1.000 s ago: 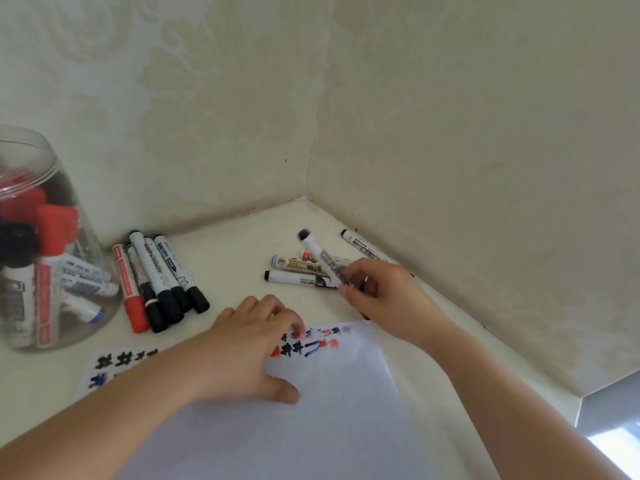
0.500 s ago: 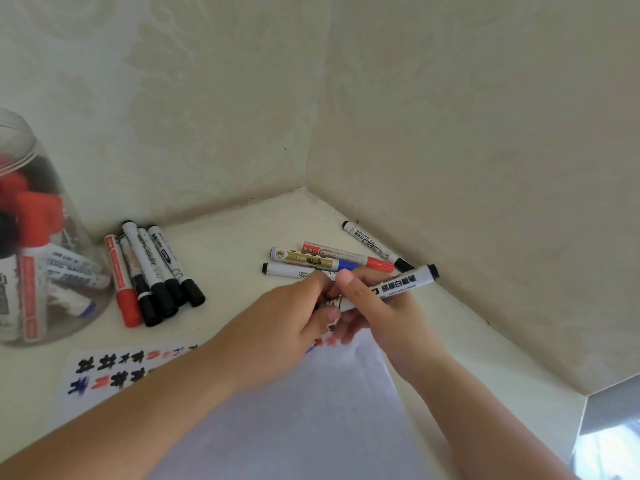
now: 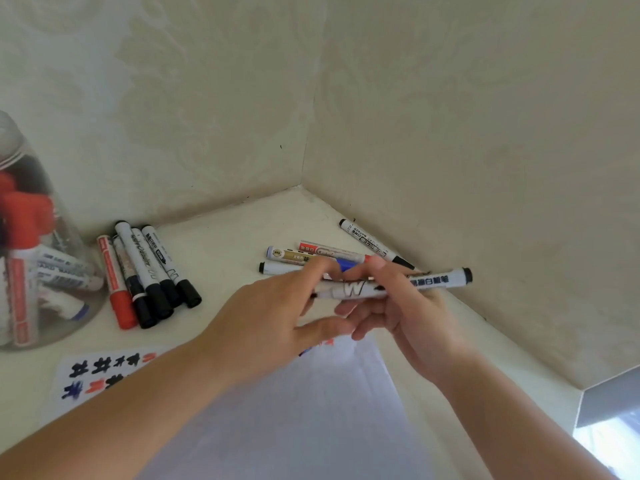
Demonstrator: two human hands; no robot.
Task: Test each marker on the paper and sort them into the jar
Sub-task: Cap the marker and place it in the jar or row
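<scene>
Both my hands hold one white marker level above the far end of the white paper. My right hand grips its barrel, black end pointing right. My left hand pinches the marker's left end, where the cap is hidden by my fingers. Behind my hands lie several loose markers near the wall corner. A second row of markers, one red and the rest black-capped, lies left of centre. The clear jar at the far left holds several markers.
A smaller sheet with black, red and blue test marks lies left of my left forearm. Walls close the surface at the back and right. The surface's edge drops off at the lower right.
My right hand swung the marker from upright to level, black end right. My left hand left the paper and closed on the marker's left end; since then the marker's white barrel shows more between them.
</scene>
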